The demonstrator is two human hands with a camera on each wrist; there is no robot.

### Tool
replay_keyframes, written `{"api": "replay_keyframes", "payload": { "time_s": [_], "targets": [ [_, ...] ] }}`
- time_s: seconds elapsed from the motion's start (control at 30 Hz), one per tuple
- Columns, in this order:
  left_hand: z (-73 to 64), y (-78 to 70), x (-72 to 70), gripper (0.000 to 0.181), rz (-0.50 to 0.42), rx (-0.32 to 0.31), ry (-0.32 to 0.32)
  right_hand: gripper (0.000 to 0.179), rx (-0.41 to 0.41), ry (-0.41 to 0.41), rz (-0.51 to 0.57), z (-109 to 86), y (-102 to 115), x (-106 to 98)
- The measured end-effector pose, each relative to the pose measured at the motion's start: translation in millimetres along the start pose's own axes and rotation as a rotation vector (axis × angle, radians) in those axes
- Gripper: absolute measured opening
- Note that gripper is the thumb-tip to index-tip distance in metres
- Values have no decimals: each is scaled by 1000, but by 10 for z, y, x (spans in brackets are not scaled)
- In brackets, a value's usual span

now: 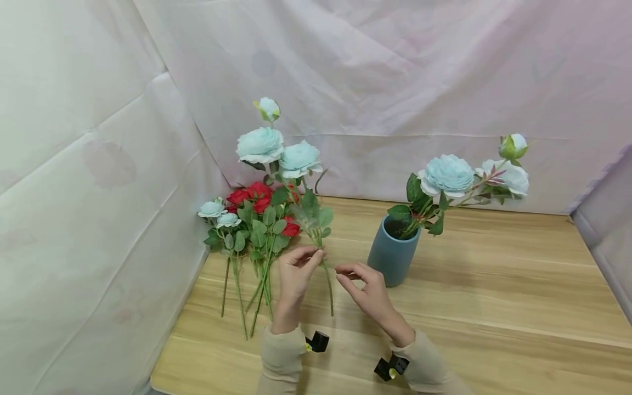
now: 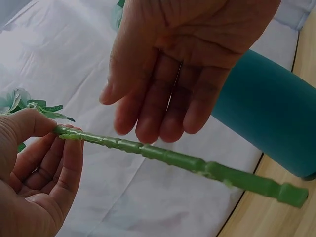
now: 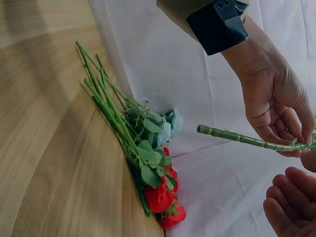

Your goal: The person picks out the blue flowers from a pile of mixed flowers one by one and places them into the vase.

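My left hand pinches the green stem of an artificial pale blue flower between thumb and fingertips. Two full blooms and a bud top that stem, with leaves just above the grip. In the left wrist view the bare lower stem points out past the fingers to its cut end. Close beside it, my right hand is held with relaxed, slightly bent fingers and nothing in them. The right wrist view shows the right fingers near the left hand's grip.
A blue-grey vase stands right of the hands, holding a pale blue flower spray that leans right. On the left of the wooden table lie red roses and another pale blue flower. White cloth hangs behind.
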State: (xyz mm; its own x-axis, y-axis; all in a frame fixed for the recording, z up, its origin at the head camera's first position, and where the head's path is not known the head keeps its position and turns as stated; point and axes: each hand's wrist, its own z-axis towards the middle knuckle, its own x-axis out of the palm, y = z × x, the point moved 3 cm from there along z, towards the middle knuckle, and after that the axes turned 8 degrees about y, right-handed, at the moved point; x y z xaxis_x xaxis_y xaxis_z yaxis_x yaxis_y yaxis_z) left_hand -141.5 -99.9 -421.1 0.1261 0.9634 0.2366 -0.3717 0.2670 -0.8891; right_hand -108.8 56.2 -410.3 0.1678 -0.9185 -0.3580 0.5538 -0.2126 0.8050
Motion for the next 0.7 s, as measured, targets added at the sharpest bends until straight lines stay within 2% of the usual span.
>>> {"api": "replay_keyframes", "payload": {
  "time_s": [0.17, 0.37, 0.57, 0.7],
  "targets": [
    [0, -9, 71, 11, 44, -9, 16, 13, 23, 9, 17, -5, -17, -6],
    [11, -23, 144, 10, 45, 11, 55, 12, 18, 3, 21, -2, -20, -11],
    [8, -15, 195, 9, 72, -19, 70, 11, 18, -9, 33, -10, -49, -19],
    [9, -20, 232, 9, 83, -13, 101, 11, 17, -18, 30, -8, -63, -33]
  ]
}}
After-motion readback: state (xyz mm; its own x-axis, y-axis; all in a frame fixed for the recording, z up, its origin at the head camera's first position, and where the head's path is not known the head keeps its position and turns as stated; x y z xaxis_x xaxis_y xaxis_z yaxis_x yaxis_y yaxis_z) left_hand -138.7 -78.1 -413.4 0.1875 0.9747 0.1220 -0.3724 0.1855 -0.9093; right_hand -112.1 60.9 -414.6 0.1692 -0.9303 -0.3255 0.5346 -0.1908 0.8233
